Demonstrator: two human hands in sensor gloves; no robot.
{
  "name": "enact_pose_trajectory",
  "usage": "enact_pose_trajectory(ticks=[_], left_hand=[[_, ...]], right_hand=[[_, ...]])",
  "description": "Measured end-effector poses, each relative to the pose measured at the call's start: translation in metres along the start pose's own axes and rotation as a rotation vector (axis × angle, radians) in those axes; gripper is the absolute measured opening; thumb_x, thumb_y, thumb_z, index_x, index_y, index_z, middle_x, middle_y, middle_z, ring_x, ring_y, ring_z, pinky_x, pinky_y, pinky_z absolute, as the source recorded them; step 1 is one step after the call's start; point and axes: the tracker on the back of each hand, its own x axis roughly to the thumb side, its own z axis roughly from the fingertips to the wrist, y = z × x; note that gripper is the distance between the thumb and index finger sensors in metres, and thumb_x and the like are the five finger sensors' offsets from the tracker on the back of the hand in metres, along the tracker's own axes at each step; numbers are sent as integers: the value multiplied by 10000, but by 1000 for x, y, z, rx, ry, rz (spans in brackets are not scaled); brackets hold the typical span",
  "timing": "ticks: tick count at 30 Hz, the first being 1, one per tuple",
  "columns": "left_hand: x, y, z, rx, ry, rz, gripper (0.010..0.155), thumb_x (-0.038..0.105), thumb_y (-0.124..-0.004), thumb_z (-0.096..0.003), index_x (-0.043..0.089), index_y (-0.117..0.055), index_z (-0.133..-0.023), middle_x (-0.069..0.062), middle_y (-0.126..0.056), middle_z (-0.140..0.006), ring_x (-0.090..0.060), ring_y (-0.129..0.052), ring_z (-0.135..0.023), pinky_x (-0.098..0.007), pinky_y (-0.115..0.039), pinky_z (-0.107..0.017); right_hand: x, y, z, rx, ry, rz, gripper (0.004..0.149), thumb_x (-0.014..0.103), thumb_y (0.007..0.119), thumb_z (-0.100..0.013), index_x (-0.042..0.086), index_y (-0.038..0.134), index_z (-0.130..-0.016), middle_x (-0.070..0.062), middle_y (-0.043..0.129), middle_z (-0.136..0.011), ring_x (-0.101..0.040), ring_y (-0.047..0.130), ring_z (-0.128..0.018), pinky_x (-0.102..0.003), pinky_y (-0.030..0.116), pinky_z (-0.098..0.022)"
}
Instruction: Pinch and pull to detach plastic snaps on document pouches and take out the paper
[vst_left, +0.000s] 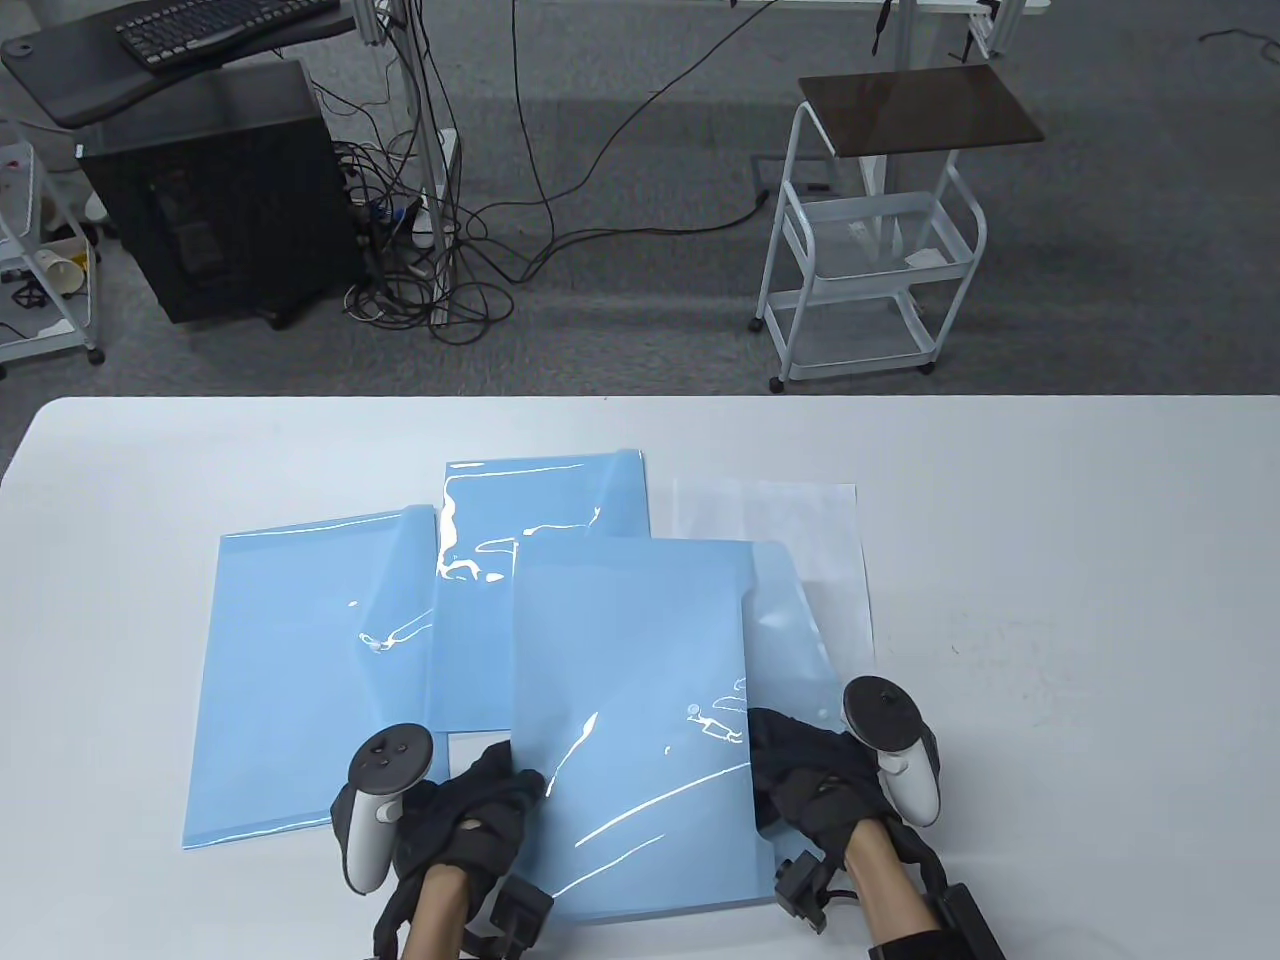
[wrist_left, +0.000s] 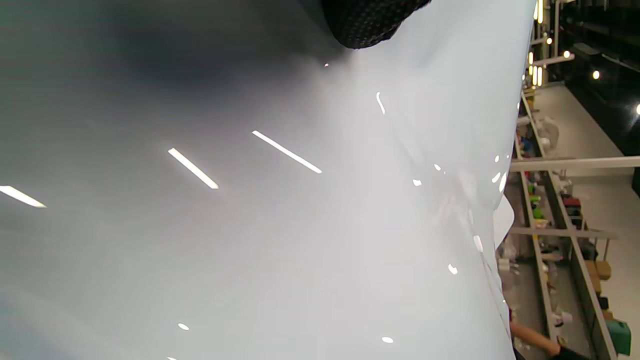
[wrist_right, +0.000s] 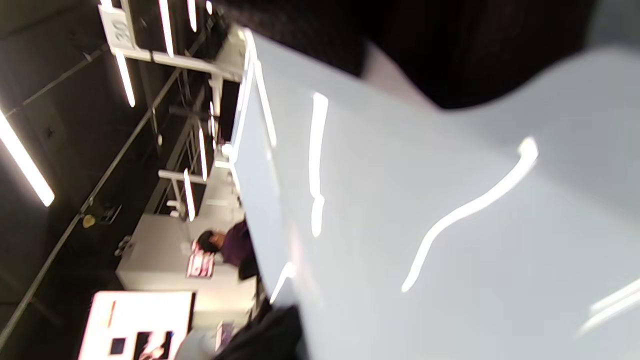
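Observation:
Three glossy blue document pouches lie on the white table (vst_left: 1050, 560). The nearest pouch (vst_left: 630, 720) is held at both sides and overlaps the other two. My left hand (vst_left: 512, 785) grips its left edge, fingers curled over the plastic. At the right edge my right hand (vst_left: 775, 755) holds it where the opened flap (vst_left: 790, 620) folds out. The snap is not visible. The left pouch (vst_left: 300, 680) and the back pouch (vst_left: 545, 510) lie flat. In the left wrist view the pouch surface (wrist_left: 300, 225) fills the frame under one gloved fingertip (wrist_left: 370, 22). The right wrist view shows pouch plastic (wrist_right: 425, 225) under the dark glove (wrist_right: 450, 45).
A white paper sheet (vst_left: 800, 525) lies flat behind and to the right of the held pouch. A small white patch (vst_left: 475, 745) shows between the pouches near my left hand. Beyond the table stand a white cart (vst_left: 870, 250) and a black computer tower (vst_left: 215, 190) with cables.

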Motion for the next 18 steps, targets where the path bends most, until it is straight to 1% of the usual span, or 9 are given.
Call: enact_pose_trajectory(ticks=[2, 5, 8, 11, 15, 18], left_hand=[[0, 1, 1, 4, -4, 11, 473, 229, -680, -575, 134, -585, -1029, -68, -857, -934, -301, -999, -714, -447, -871, -515], [1, 1, 2, -6, -14, 30, 471, 231, -685, -574, 136, -592, -1026, -67, -865, -927, -295, -1009, -701, -438, -880, -502], [1, 3, 3, 9, -15, 32, 470, 228, -685, -573, 133, -594, -1025, -70, -867, -923, -295, -1012, -693, -434, -882, -496], [0, 9, 5, 23, -11, 40, 466, 222, -686, -569, 129, -602, -1018, -72, -879, -903, -285, -1024, -658, -419, -891, -476], [0, 14, 7, 30, -11, 62, 463, 211, -687, -562, 116, -615, -1009, -83, -892, -877, -275, -1035, -606, -404, -897, -445], [0, 17, 8, 32, -7, 59, 462, 202, -687, -558, 106, -620, -1005, -92, -897, -864, -275, -1037, -577, -400, -897, -427]], right_hand=[[6, 0, 4, -68, -1, 60, 494, 175, 843, -525, 8, 716, -973, -161, 1007, -749, -290, 1084, -432, -414, 958, -255], [17, -4, 12, -219, -6, 186, 492, 171, 849, -513, 7, 732, -962, -157, 1015, -724, -281, 1079, -391, -406, 951, -224], [22, -13, 21, -344, -9, 227, 490, 160, 835, -512, -3, 729, -962, -163, 1008, -714, -284, 1059, -372, -417, 937, -211], [24, -29, 30, -394, 33, 207, 492, 142, 824, -514, -14, 717, -968, -179, 996, -725, -288, 1052, -371, -422, 932, -208], [27, -52, 40, -415, 78, 169, 500, 116, 826, -511, -15, 708, -979, -205, 986, -766, -298, 1053, -379, -427, 932, -213], [33, -71, 47, -450, 84, 211, 502, 107, 828, -506, -9, 712, -981, -213, 984, -778, -302, 1051, -381, -434, 928, -216]])
